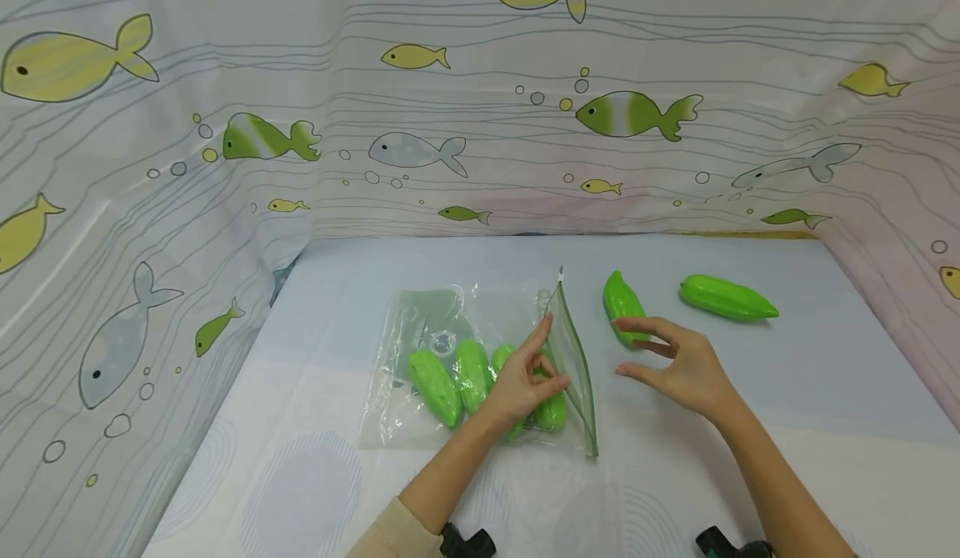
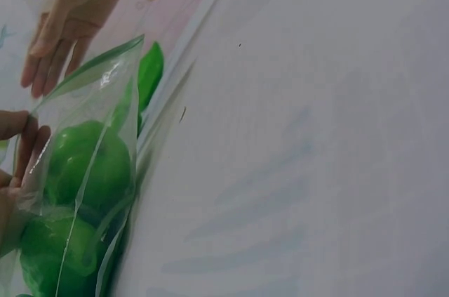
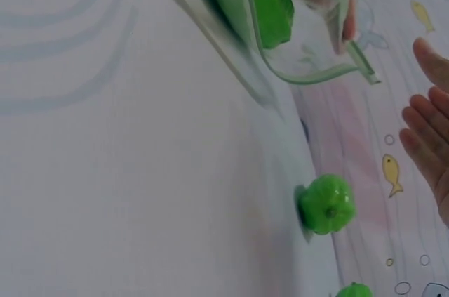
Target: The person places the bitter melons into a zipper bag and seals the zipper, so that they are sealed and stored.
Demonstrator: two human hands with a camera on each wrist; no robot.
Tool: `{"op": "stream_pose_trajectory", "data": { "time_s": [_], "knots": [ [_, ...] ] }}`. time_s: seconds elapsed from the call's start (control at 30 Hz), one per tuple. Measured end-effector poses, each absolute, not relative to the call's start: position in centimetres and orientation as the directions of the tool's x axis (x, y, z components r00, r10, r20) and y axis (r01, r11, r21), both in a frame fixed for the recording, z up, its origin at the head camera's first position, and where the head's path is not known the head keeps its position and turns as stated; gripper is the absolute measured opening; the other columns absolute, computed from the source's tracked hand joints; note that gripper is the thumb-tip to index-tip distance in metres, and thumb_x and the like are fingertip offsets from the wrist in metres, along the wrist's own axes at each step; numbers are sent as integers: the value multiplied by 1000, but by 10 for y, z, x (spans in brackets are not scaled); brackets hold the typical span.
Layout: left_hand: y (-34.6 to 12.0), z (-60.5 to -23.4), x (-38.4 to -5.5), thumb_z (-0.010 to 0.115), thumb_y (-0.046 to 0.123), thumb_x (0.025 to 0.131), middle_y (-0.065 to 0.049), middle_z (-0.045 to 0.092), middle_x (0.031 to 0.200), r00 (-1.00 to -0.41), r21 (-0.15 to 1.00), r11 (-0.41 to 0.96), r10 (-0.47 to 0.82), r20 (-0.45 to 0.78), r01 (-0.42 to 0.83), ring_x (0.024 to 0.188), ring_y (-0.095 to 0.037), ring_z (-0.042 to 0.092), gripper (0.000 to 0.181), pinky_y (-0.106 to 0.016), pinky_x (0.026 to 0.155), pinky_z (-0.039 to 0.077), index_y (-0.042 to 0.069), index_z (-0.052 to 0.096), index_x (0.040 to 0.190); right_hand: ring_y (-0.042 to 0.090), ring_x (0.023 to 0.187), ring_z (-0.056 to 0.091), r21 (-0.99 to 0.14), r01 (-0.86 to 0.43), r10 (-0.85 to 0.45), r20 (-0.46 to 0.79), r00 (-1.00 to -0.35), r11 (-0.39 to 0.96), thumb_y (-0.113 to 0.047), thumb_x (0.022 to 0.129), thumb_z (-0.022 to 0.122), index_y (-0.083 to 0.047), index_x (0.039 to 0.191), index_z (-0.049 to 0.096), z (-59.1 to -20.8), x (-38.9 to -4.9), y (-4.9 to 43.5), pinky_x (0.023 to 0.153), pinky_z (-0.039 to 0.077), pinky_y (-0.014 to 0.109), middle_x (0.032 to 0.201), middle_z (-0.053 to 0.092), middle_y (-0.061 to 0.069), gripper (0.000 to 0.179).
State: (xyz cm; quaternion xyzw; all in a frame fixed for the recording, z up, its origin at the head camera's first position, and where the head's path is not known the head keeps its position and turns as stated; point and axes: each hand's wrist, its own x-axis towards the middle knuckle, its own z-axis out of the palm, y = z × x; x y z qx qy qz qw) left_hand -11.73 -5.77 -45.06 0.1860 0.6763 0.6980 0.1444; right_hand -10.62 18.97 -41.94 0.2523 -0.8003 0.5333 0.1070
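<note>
Bag (image 1: 487, 312), clear, green pieces (image 1: 472, 374) inside, our left hand (image 1: 519, 384) at its open end, fingers clamped on it, our right hand (image 1: 682, 364) right of the bag, fingers and thumb apart, two loose pieces (image 1: 729, 298) also right of the bag.

On the desk (image 1: 795, 399): 1 bag (image 1: 491, 312), left of centre, mouth to the right. In the bag: 4 vegetables (image 1: 472, 373), in a row. Right of the bag: 1 loose vegetable (image 1: 621, 293); farther right, 1 second loose vegetable (image 1: 727, 298). At the bag's mouth: left hand (image 1: 521, 387). Right of the mouth: right hand (image 1: 682, 366). Behind the desk and along both sides: curtain (image 1: 525, 153).
</note>
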Motion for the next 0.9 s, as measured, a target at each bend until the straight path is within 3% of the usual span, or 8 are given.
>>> {"op": "stream_pose_trajectory", "data": {
  "time_s": [0.2,0.57,0.9],
  "knots": [
    [-58,-451,-117,67,-11,82,-5,14,160,-891,998,-30,451,59,51,77,-4,56,92,-18,69,55,14,16,155,4,111,58,-799,-502,-270,429,-862,331,8,63,85,1,122,61,-418,-109,193,87,52,29,118,63,20,64],
    [-57,-449,-117,67,-11,83,-4,13,160,-889,999,-18,454,51,48,77,-4,56,93,-17,69,54,16,16,155,1,112,56,-814,-474,-239,413,-879,336,10,62,84,2,123,61,-423,-114,198,88,51,21,118,63,22,66],
    [-57,-448,-118,67,-11,83,-4,9,160,-888,999,-14,458,52,52,78,-6,55,93,-16,68,54,16,15,155,-1,112,55,-826,-461,-230,404,-885,324,7,64,84,3,123,60,-426,-120,200,89,50,23,119,62,22,64]
  ]
}}
